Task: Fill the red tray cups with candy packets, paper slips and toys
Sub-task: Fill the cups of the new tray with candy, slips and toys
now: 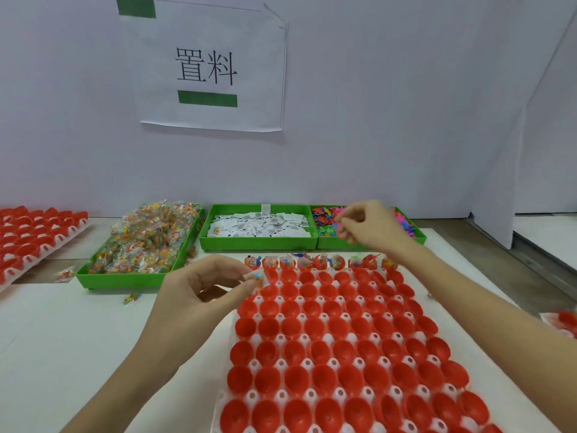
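Note:
A white tray of red cups (340, 348) lies in front of me; the cups in its far row (315, 262) hold candy packets and toys, the rows nearer me are empty. My left hand (203, 287) pinches a small candy packet (258, 278) between thumb and fingers, just left of the tray's far left corner. My right hand (368, 225) hovers over the green bin of coloured toys (409, 228), fingers curled and pinching something small that I cannot make out.
A green bin heaped with candy packets (140, 245) sits at the left, a green bin of paper slips (259, 228) in the middle. Another tray of red cups (34, 239) lies far left. Loose packets (132, 297) lie on the table. A wall with a paper sign (206, 67) stands behind.

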`<state>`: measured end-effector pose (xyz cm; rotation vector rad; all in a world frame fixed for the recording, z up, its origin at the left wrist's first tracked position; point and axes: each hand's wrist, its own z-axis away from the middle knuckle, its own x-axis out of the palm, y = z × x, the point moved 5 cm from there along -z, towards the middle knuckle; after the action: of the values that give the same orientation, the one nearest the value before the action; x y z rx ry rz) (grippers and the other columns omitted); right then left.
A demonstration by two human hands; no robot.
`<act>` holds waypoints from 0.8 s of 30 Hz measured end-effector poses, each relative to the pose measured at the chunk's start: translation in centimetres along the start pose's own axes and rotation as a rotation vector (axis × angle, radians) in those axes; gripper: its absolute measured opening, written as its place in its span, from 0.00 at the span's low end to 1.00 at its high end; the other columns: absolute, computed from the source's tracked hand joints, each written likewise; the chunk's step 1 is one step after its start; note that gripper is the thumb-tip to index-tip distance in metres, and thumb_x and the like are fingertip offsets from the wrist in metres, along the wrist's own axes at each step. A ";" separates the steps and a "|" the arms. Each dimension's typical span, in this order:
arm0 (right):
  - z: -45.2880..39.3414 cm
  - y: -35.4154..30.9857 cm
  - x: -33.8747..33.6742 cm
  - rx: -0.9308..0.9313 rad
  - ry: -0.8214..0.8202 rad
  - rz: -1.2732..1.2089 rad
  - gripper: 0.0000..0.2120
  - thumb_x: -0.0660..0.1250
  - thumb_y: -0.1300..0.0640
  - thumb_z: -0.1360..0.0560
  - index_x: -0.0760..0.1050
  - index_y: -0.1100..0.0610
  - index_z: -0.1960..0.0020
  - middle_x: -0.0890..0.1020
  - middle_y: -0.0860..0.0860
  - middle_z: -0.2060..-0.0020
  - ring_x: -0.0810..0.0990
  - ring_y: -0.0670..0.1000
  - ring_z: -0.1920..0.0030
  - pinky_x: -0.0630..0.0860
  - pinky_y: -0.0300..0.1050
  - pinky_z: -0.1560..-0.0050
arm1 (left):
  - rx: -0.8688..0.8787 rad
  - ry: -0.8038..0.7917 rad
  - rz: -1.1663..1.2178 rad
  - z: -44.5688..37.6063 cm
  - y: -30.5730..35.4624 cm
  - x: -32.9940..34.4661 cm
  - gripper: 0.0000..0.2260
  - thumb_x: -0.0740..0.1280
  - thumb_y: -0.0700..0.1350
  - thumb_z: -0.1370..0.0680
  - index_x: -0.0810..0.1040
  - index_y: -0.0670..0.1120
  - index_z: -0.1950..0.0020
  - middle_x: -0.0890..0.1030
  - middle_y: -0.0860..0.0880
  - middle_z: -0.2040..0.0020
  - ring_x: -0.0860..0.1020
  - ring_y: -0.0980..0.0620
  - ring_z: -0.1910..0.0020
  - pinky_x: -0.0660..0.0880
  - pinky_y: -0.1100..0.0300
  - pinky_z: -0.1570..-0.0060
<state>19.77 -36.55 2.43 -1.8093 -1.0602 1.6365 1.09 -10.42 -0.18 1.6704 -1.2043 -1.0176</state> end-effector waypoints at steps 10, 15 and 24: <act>-6.9 8.1 -5.6 -0.050 0.268 0.510 0.17 0.64 0.70 0.22 0.84 0.58 0.39 0.84 0.58 0.39 0.82 0.58 0.45 0.76 0.51 0.37 | 0.020 0.025 -0.053 -0.3 -0.2 -0.7 0.08 0.78 0.50 0.31 0.86 0.51 0.54 0.87 0.48 0.58 0.83 0.52 0.61 0.79 0.56 0.61; -7.9 7.5 -2.7 -0.181 0.117 0.588 0.14 0.68 0.63 0.20 0.82 0.58 0.35 0.84 0.57 0.40 0.82 0.60 0.39 0.77 0.54 0.37 | 0.028 0.035 -0.065 -0.4 -0.2 -1.0 0.09 0.78 0.52 0.32 0.86 0.52 0.55 0.87 0.49 0.58 0.83 0.52 0.62 0.79 0.53 0.61; -7.9 7.2 -3.2 -0.079 0.353 0.315 0.06 0.73 0.60 0.23 0.86 0.60 0.48 0.87 0.56 0.53 0.84 0.54 0.52 0.75 0.44 0.49 | 0.035 0.038 -0.067 -0.6 -0.2 -1.1 0.08 0.77 0.52 0.32 0.86 0.52 0.55 0.87 0.49 0.58 0.82 0.53 0.63 0.79 0.57 0.64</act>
<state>29.15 -42.19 0.14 -2.3046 -0.7201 1.3757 1.43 -9.18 -0.02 1.7598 -1.1541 -1.0062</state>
